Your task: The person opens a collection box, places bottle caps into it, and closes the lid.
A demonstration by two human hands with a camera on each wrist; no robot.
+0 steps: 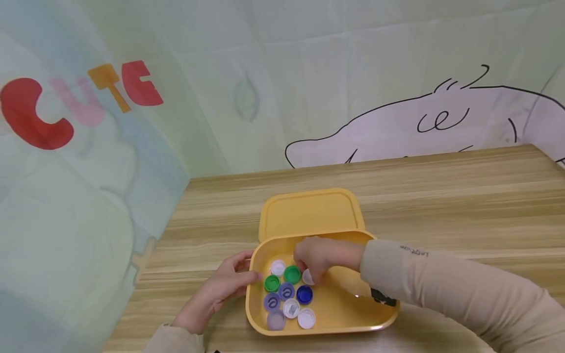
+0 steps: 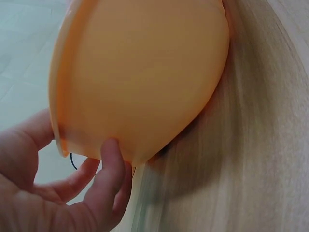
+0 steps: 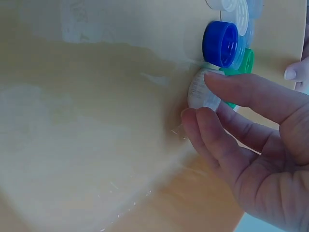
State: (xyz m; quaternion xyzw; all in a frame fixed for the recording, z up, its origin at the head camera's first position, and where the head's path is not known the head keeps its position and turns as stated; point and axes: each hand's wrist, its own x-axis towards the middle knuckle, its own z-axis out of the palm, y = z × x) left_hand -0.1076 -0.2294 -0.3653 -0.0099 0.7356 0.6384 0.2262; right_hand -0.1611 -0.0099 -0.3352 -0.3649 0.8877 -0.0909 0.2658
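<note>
A yellow plastic box (image 1: 344, 318) lies on the table with several bottle caps gathered in its left part. My left hand (image 1: 227, 282) holds the box at its left end; in the left wrist view the thumb hooks over the rim and the fingers lie against the outer wall (image 2: 145, 72). Inside the box, my right hand (image 1: 314, 255) pinches a white bottle cap (image 3: 200, 92) between thumb and fingers. Right beside that cap are a blue cap (image 1: 304, 295) and a green cap (image 1: 292, 274). Other caps are white, pale purple and green.
Behind the box lies its yellow lid (image 1: 311, 211), flat on the wooden table (image 1: 441, 196). A printed cloth (image 1: 265, 98) hangs along the table's far and left sides. The right forearm's beige sleeve (image 1: 463, 289) crosses over the box's right end.
</note>
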